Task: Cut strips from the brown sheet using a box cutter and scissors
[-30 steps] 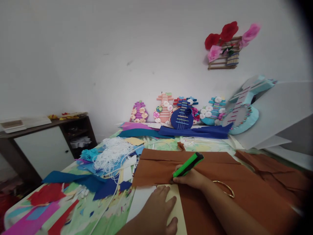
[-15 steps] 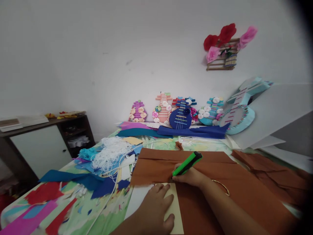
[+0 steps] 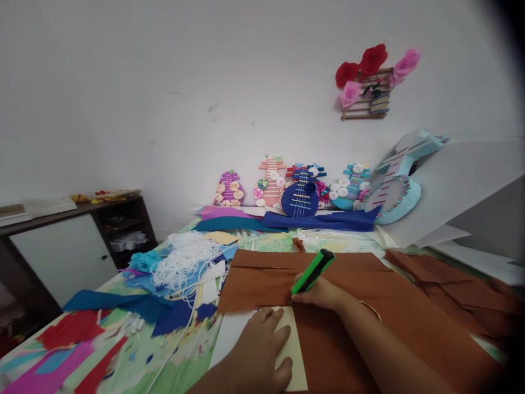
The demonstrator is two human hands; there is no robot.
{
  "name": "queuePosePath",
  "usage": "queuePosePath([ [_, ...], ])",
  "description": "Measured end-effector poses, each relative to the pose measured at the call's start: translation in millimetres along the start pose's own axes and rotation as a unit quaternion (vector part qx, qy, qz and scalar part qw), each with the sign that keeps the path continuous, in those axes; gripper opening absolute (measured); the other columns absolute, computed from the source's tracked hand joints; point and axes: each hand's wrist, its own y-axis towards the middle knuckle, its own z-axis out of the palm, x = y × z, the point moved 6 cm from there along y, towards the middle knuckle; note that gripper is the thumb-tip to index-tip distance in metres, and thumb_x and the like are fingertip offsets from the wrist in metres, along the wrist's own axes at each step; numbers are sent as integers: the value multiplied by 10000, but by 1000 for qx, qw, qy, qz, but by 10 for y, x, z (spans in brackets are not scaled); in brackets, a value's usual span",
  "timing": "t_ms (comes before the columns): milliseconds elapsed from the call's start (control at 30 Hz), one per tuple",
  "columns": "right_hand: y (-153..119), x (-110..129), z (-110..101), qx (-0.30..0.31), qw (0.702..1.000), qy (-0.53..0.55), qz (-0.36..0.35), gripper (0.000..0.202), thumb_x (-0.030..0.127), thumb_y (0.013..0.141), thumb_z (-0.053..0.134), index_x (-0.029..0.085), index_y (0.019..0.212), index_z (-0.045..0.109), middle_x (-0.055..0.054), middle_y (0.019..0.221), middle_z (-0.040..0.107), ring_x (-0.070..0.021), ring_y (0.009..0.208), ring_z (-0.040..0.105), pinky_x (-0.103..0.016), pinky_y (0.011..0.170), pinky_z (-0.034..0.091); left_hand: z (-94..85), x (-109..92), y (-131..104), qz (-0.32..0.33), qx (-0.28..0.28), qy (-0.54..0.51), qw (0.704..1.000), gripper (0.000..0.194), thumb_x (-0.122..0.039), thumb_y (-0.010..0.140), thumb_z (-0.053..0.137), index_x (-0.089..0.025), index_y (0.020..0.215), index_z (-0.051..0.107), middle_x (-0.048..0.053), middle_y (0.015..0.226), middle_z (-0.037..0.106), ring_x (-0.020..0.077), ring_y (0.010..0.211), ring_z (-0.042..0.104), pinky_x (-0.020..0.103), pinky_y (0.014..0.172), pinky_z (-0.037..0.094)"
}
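Observation:
My right hand (image 3: 318, 294) grips a green marker (image 3: 312, 272) with a black end. The marker leans to the right, its lower end close to a large brown sheet (image 3: 328, 350); its tip is hidden by my fingers. Flat on a pale yellow card (image 3: 299, 364) rests my left hand (image 3: 262, 345), fingers apart. The card lies on the brown sheet, just below and left of the marker. White paper (image 3: 232, 334) shows beside it on the left. A thin gold bangle (image 3: 372, 312) is on my right wrist.
White string (image 3: 184, 260) and coloured scraps (image 3: 69, 328) cover the table's left side. Crumpled brown paper (image 3: 451, 290) lies at right. Decorated paper lutes, including a blue one (image 3: 301, 200), stand along the wall. A large pale-blue lute (image 3: 400, 194) leans at the back right.
The marker stands slightly steeper, and my right hand has shifted a little to the right. My left hand stays on the yellow card. The view has turned slightly.

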Motion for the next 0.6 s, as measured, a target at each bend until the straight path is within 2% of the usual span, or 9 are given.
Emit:
queuePosePath([
  [200,-1,-8,-18,2,1000,15,6,153,263,624,624,151,664,527,11,659,537,-116,625,500,-233,595,417,6,4,-1,5,-2,-1,1000,429,-427,753,490,-204,1119,500,83,1281,393,280,1144,328,403,979,219],
  [333,-1,10,-37,0,1000,8,13,141,247,611,624,150,647,528,18,635,533,-109,603,496,-222,569,411,11,5,-1,6,-1,2,1000,418,-426,752,493,-200,1103,510,85,1266,408,280,1138,335,407,980,216],
  [433,4,73,-16,-2,1000,-4,16,126,208,583,629,150,608,520,25,611,528,-104,587,495,-208,549,407,2,6,-11,-2,4,-6,1000,451,-421,760,484,-224,1166,464,70,1297,374,280,1163,307,419,986,203],
  [600,22,116,-8,-62,996,-26,50,164,156,599,574,160,758,535,33,608,547,-99,556,507,-192,513,402,-5,-3,-8,0,15,-18,1000,510,-401,795,440,-264,1276,339,49,1337,323,282,1182,284,437,983,199],
])
